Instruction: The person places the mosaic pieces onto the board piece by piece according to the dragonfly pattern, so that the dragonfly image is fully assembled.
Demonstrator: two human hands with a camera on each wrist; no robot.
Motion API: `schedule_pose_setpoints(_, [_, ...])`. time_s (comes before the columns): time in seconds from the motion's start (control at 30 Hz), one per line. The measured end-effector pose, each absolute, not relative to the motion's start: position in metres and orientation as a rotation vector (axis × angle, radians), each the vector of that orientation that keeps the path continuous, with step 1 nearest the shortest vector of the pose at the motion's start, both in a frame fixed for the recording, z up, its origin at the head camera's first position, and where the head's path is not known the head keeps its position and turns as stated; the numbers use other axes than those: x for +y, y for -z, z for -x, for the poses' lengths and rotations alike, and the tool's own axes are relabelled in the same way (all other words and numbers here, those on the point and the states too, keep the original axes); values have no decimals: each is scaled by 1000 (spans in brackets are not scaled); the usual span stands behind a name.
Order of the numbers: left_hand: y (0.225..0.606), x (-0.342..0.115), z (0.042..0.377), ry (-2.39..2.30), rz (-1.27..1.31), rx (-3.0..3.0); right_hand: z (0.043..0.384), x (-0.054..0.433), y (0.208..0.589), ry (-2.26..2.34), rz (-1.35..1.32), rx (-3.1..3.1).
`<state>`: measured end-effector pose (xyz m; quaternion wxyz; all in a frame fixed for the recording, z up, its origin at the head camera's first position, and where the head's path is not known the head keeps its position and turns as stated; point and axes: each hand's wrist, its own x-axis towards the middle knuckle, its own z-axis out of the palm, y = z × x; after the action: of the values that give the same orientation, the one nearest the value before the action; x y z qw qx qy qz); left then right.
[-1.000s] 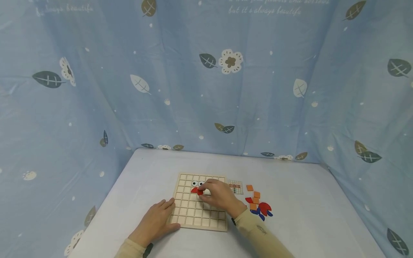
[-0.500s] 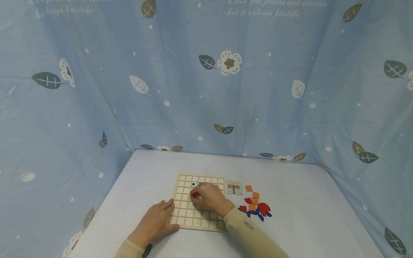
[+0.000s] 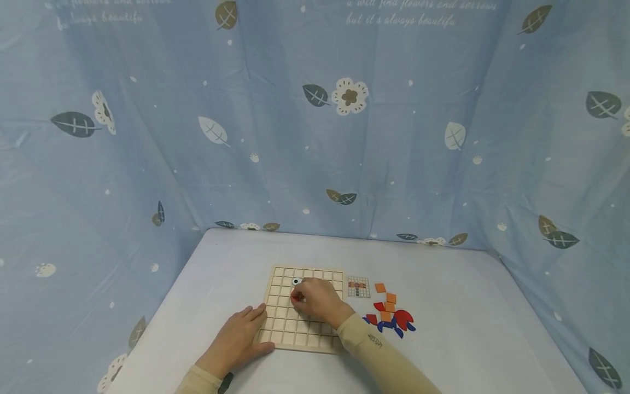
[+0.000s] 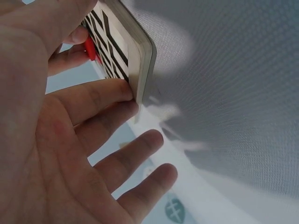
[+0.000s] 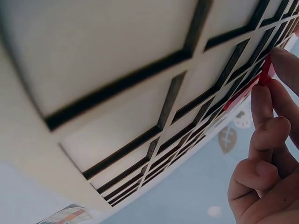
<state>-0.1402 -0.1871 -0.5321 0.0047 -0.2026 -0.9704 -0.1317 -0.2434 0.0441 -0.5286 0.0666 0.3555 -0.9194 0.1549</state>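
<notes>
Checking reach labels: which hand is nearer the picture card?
Right. The right hand, pinching a red piece, is over the board, with the card just beyond the board's right edge; the left hand is at the board's opposite, left edge.

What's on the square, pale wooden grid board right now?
A white tile with a black dot and a flat red piece; the right hand pinches a second red piece. In the head view, that hand hides what lies beneath.

The grid board lies on the table, the card just right of it, loose pieces farther right.
</notes>
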Motion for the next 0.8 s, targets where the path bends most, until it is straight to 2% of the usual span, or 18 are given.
schedule_pose_setpoints(0.33, [531,-186,140,414,643,-3038,245,42,529,-458,-1011,-2827])
schedule_pose_setpoints(0.8, [530,-186,140,410,666,-2985,240,41,524,-347,-1069,-2775])
